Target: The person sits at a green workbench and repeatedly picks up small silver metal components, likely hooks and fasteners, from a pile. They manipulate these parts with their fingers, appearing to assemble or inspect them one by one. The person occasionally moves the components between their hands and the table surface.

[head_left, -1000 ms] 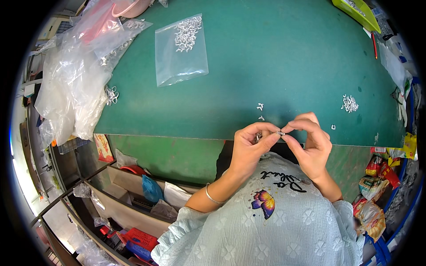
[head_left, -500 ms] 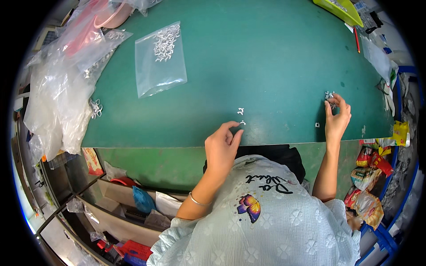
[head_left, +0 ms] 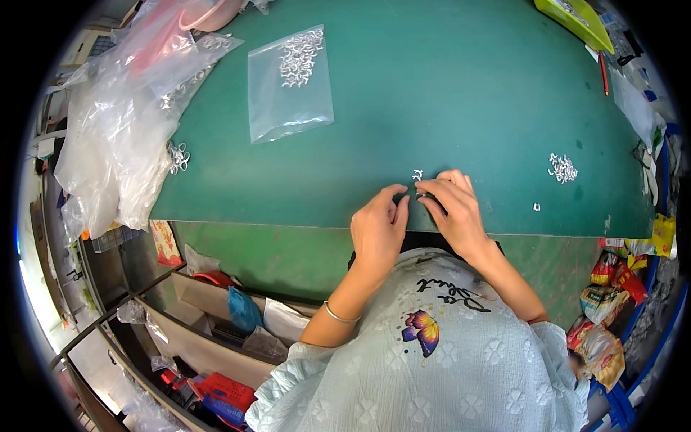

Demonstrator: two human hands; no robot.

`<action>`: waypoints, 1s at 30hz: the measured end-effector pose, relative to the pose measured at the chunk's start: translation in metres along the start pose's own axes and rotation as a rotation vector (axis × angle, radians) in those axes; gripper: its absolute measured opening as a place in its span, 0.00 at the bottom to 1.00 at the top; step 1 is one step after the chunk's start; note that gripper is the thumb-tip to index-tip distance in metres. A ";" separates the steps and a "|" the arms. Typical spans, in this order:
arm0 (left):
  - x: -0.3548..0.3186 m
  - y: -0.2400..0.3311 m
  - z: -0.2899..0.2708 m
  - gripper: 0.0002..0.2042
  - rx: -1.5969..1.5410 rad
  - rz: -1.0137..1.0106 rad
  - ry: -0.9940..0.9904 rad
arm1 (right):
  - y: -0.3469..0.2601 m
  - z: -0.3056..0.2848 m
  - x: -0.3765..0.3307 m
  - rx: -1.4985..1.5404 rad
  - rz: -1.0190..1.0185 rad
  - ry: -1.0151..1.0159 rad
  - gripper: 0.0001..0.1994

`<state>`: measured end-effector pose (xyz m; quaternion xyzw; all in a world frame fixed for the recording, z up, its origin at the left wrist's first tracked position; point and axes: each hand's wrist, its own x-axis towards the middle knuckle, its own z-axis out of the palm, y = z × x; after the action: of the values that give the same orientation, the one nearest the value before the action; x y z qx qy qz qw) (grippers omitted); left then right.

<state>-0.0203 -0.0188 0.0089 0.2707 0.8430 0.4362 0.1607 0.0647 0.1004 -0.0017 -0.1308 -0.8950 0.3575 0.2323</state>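
Note:
At the near edge of the green table my two hands meet almost fingertip to fingertip. My right hand [head_left: 458,213] pinches a small whitish curved piece [head_left: 422,194] between thumb and fingers; much of it is hidden. Close beside it, my left hand [head_left: 380,225] has its thumb and forefinger curled but apart, with nothing visible between them. Just beyond the fingertips lies another small whitish curved piece [head_left: 417,175]. Off to the right sit a loose pile of similar pieces [head_left: 562,168] and a single squarish one [head_left: 537,207].
A clear flat bag [head_left: 291,119] with many curved pieces lies on the green table [head_left: 439,93]. Ring-like pieces [head_left: 178,157] rest at the left edge beside large clear plastic bags [head_left: 108,144]. A pink bowl [head_left: 210,16] and a yellow-green tray [head_left: 576,21] stand at the far corners.
My right hand has come left from the pile to beside my left hand, with a small piece in its fingers. The whole view has shifted slightly.

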 end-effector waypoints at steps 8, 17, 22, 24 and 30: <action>-0.002 0.003 0.004 0.09 -0.021 -0.017 -0.070 | 0.006 0.000 -0.002 0.125 0.143 0.112 0.12; -0.002 0.004 0.008 0.09 -0.074 0.046 -0.030 | 0.009 -0.004 0.001 0.085 0.049 0.108 0.11; -0.002 0.012 0.004 0.08 -0.244 0.081 -0.027 | -0.001 -0.014 -0.007 0.671 0.512 0.118 0.11; -0.003 0.013 0.007 0.08 -0.276 0.138 0.006 | -0.006 -0.019 -0.006 0.716 0.512 0.112 0.11; 0.010 0.008 0.018 0.06 -0.241 0.110 0.161 | 0.009 -0.016 0.000 0.434 0.442 0.198 0.11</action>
<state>-0.0165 0.0027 0.0050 0.2594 0.7785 0.5627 0.0999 0.0734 0.1164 0.0022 -0.3036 -0.7209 0.5675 0.2572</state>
